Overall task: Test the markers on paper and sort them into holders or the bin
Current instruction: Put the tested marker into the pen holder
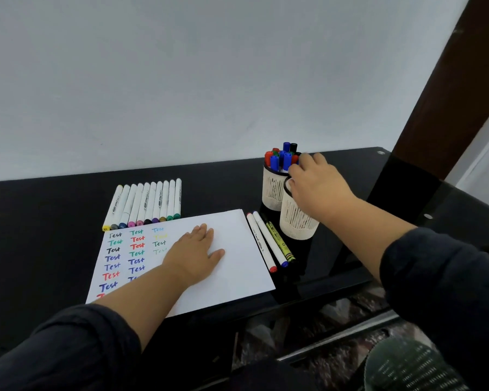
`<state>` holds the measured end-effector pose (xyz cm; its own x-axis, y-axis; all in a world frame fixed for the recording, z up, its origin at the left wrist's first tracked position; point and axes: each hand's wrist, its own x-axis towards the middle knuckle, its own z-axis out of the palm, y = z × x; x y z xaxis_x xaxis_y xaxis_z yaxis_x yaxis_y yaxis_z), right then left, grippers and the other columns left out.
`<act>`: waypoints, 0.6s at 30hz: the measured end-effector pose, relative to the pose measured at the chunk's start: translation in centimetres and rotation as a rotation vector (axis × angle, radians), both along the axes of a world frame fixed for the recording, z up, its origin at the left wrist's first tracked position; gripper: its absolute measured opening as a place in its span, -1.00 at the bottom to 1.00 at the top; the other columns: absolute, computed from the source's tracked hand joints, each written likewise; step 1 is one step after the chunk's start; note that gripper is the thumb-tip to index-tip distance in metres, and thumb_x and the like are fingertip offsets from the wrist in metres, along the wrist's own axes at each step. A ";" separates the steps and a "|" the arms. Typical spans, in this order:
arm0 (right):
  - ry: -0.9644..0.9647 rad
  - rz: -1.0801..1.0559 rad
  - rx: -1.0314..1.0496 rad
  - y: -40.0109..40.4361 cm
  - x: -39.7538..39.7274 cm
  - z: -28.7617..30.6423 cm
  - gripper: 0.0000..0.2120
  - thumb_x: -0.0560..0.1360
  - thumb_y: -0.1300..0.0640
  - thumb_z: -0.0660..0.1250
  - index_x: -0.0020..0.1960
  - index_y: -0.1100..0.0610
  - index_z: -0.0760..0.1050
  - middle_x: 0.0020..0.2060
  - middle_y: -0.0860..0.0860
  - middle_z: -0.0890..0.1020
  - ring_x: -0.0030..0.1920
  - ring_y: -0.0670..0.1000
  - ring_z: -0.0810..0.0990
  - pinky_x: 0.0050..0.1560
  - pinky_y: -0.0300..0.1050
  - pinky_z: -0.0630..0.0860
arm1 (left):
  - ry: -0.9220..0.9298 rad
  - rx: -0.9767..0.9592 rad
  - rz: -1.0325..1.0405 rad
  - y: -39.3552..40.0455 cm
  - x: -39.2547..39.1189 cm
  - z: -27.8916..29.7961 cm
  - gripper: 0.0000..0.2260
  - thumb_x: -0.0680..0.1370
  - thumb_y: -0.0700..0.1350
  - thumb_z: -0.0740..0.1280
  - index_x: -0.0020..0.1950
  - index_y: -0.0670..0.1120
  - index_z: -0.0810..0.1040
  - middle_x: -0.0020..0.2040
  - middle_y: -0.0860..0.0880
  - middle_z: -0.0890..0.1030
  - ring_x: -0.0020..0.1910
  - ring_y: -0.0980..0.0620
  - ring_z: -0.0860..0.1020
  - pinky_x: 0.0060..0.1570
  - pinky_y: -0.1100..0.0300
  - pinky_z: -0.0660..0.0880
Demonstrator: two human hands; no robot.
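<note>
The paper point(232, 249) is pinned flat by the open left hand point(195, 252) so it stays put; the right hand point(314, 179) is lowered over the holders point(274, 190), its grip hidden, markers point(281, 158) standing inside
</note>
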<state>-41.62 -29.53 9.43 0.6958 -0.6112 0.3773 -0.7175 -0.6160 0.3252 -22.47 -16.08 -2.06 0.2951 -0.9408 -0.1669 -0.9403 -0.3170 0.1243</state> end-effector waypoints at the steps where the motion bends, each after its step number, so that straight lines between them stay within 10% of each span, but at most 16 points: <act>1: 0.037 0.024 -0.059 0.1 0.1 0.3 -0.78 0.51 0.14 0.31 0.11 0.21 0.48 0.09 0.16 0.52 0.07 0.16 0.47 -0.05 0.00 0.47 | -0.004 -0.004 0.002 0.1 0.3 0.2 -0.44 0.64 0.14 -0.07 0.55 -0.10 -0.13 0.56 -0.04 -0.13 0.53 0.05 -0.11 0.44 0.19 -0.13; 11: 0.124 0.317 -0.142 1.0 5.6 -0.5 -0.75 0.15 0.16 0.56 -0.24 0.19 0.57 -0.37 0.09 0.55 -0.34 0.12 0.53 -0.43 -0.14 0.40 | -0.065 0.068 0.081 3.1 4.9 1.0 -0.44 0.64 0.16 -0.09 0.55 -0.08 -0.12 0.56 -0.02 -0.13 0.53 0.04 -0.12 0.45 0.16 -0.15; 18: 0.217 0.398 -0.028 1.3 11.1 -3.2 -0.71 0.59 0.07 0.16 0.27 0.15 0.38 0.11 0.09 0.50 0.10 0.11 0.43 -0.01 -0.06 0.38 | -0.017 0.018 0.184 6.3 8.8 0.6 -0.44 0.63 0.16 -0.05 0.56 -0.05 -0.07 0.56 0.01 -0.11 0.52 0.07 -0.12 0.44 0.18 -0.17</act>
